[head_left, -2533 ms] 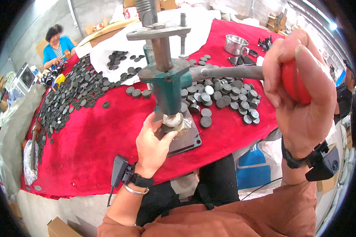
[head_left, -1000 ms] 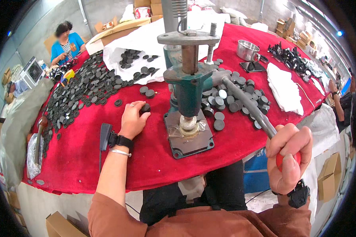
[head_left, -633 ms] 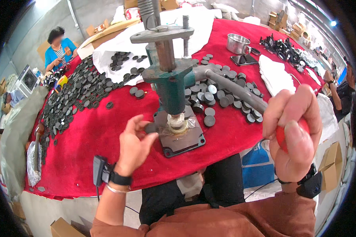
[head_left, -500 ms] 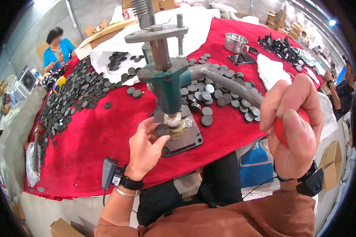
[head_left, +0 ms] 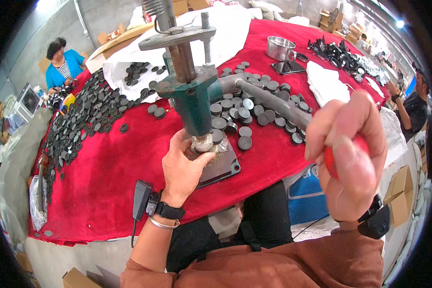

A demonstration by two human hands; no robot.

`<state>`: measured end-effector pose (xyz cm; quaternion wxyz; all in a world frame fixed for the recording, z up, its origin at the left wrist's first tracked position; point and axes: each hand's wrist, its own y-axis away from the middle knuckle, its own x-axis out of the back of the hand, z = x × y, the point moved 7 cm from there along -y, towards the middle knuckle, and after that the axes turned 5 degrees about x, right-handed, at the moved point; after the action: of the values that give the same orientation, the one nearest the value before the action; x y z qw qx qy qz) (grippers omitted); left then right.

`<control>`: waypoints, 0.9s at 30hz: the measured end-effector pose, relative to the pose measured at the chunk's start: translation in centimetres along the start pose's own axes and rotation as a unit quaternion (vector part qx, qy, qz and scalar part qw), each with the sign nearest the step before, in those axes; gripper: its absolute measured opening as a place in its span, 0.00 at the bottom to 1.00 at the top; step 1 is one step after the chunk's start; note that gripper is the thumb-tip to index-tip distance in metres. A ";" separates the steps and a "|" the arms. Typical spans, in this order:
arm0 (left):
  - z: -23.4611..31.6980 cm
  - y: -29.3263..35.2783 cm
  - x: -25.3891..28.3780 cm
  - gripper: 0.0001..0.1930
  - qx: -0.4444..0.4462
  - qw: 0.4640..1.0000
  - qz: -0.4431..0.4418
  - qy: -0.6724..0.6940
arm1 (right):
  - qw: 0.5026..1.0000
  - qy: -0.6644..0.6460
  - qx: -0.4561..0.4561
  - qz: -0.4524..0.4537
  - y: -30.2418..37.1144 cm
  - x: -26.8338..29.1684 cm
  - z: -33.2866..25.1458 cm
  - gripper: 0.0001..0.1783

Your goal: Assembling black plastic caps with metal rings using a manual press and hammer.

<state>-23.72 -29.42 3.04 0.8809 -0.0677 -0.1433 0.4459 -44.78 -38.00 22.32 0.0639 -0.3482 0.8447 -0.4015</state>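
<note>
A green arbor press [head_left: 194, 108] with a steel ram stands on the red cloth, its dark base plate [head_left: 221, 168] low in front of me. My left hand [head_left: 182, 165] reaches in at the left of the die [head_left: 202, 143], thumb and fingers closed round a black round cap that is mostly hidden. Another black cap [head_left: 217, 136] is tilted against the right side of the die. My right hand [head_left: 348, 156] is wrapped round the red knob [head_left: 357, 149] at the end of the press's steel lever [head_left: 273, 103].
Many dark caps [head_left: 96, 103] are heaped at the left; more caps [head_left: 259, 110] lie behind the lever. Farther back are a metal cup [head_left: 280, 49], a phone [head_left: 288, 67] and black parts [head_left: 336, 53]. One person [head_left: 65, 67] sits at far left, another [head_left: 413, 103] at right.
My left hand has pushed the cap in toward the die, and another cap has shifted to its right side. My right hand stays on the knob, slightly lower and farther left in view.
</note>
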 end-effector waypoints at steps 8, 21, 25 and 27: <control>0.3 0.9 2.4 0.42 0.018 0.997 0.010 0.080 | 0.968 -0.057 0.228 -0.084 6.9 -0.6 3.8 0.08; -3.7 -8.7 8.6 0.18 -0.150 0.903 0.122 -0.384 | 1.000 -0.022 -0.001 0.001 -0.4 -0.3 -0.5 0.19; -3.4 -11.8 6.1 0.15 -0.110 0.882 0.105 -0.446 | 0.998 0.022 0.035 -0.053 -4.0 0.4 -0.5 0.18; -4.4 -12.9 5.8 0.17 0.024 0.850 0.091 -0.519 | 0.999 -0.020 0.037 -0.029 -4.0 0.7 0.3 0.17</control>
<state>-9.23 -32.34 3.14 0.6353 0.1822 -0.5621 0.4973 -42.99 -40.40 25.11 0.0819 -0.3782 0.8171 -0.4272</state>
